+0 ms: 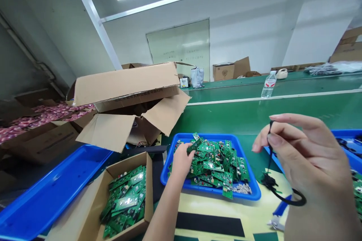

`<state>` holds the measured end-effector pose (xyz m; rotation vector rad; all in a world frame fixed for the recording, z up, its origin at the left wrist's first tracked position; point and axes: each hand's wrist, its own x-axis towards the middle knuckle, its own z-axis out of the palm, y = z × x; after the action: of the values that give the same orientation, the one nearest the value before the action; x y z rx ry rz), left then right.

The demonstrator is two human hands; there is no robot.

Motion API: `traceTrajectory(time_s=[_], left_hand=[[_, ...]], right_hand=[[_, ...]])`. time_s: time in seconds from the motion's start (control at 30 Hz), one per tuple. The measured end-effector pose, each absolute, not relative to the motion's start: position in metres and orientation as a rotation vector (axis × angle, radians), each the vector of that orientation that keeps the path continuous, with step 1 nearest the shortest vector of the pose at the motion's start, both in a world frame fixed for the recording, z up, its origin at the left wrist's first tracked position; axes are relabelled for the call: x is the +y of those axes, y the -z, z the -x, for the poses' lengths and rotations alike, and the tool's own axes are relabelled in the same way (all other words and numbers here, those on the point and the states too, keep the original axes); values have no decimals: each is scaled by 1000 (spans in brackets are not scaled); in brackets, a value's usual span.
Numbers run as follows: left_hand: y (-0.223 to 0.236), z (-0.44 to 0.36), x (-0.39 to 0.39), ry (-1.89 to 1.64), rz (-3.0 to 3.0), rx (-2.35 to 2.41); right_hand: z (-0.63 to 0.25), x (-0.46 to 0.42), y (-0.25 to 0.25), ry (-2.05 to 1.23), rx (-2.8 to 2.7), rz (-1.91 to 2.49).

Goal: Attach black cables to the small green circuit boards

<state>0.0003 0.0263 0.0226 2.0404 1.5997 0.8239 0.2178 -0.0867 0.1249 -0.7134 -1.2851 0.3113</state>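
My left hand (pixel 181 160) reaches over a blue tray (pixel 256 192) heaped with green circuit boards (pixel 212 165). Thumb and fingers are closed on one small circuit board (pixel 195 145) at the heap's back left. Raised at the right, my right hand (pixel 308 154) pinches a thin black cord (pixel 270 131) between thumb and fingertips. A curved black piece (pixel 295 199) shows below that hand; whether it joins the cord I cannot tell. Small black parts (pixel 268 180) lie beneath, just right of the tray.
A cardboard box of circuit boards (pixel 127 199) stands left of the tray. Farther left are a blue tray (pixel 56 184) and open cartons (pixel 127 86). Blue-handled cutters (pixel 278 214) lie near my right wrist. A black strip (pixel 209 224) lies in front; a water bottle (pixel 268 84) stands behind.
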Motion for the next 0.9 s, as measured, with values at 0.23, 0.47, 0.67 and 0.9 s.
traceTrajectory(time_s=[0.23,0.47,0.67,0.9], left_hand=[[-16,-3,13,-1082,-1548,1110],[-24,-10,0,-1046,-1289,786],[-19,-19,-11,-850,-1104,739],[-26,-22,-14,-699,-1054,726]], right_hand=[[-199,-68,-107,-425,-1390,832],[-203,-42,-40,-912,-1272,852],[-192,-49,5,-907,-1403,890],[-182,-63,5,-436,-1721,1055]])
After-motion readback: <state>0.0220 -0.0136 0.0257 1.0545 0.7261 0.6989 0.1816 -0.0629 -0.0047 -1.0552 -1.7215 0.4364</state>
